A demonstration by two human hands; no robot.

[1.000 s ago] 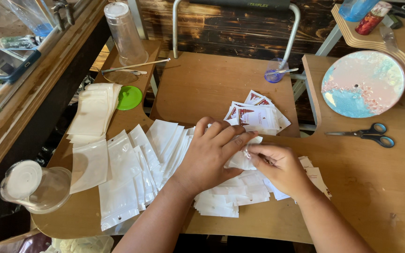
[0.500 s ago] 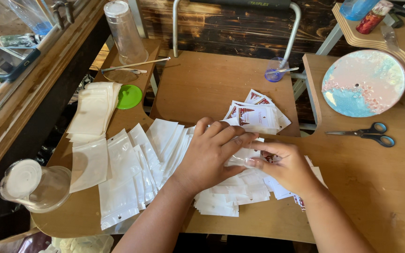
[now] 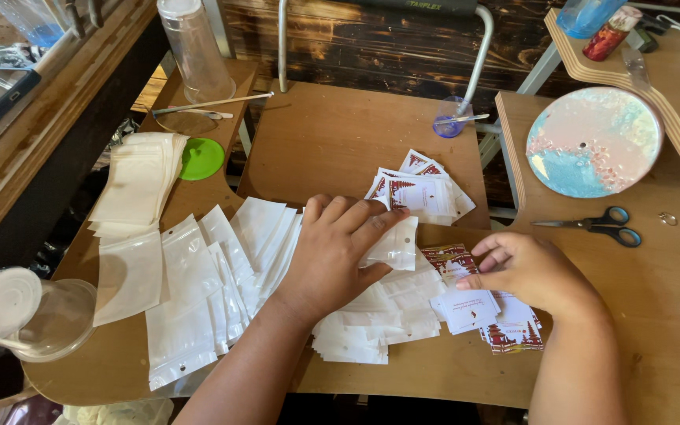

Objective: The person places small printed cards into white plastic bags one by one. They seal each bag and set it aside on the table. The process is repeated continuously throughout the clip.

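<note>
Pouch [image 3: 393, 245] pinned flat under our left hand [image 3: 332, 256], mouth toward frame right, where our right hand [image 3: 533, 271] pinches a card [image 3: 470, 308] just beside it.

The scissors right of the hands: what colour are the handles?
Blue and black handles on the scissors, seen in the head view, the only one.
</note>
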